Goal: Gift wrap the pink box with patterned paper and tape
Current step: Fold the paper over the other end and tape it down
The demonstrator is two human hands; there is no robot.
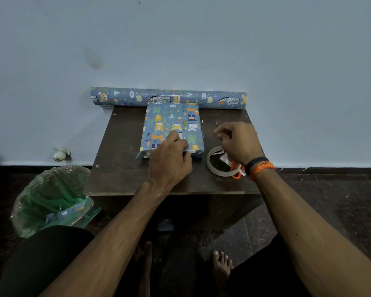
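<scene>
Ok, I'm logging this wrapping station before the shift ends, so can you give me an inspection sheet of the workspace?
Surface: small dark brown wooden table, scuffed.
Job's things: box wrapped in blue animal-print paper lies flat; its near end flap is not yet taped. Matching blue paper roll lies along the wall. Clear tape ring lies flat beside the box.
Clutter: orange-handled scissors, partly hidden under the right wrist.
Grippers: left hand presses the near flap; right hand pinches something small, probably a tape strip.
Cables: nothing seen.
Surroundings: green-lined bin holding paper offcuts; pale wall.
</scene>
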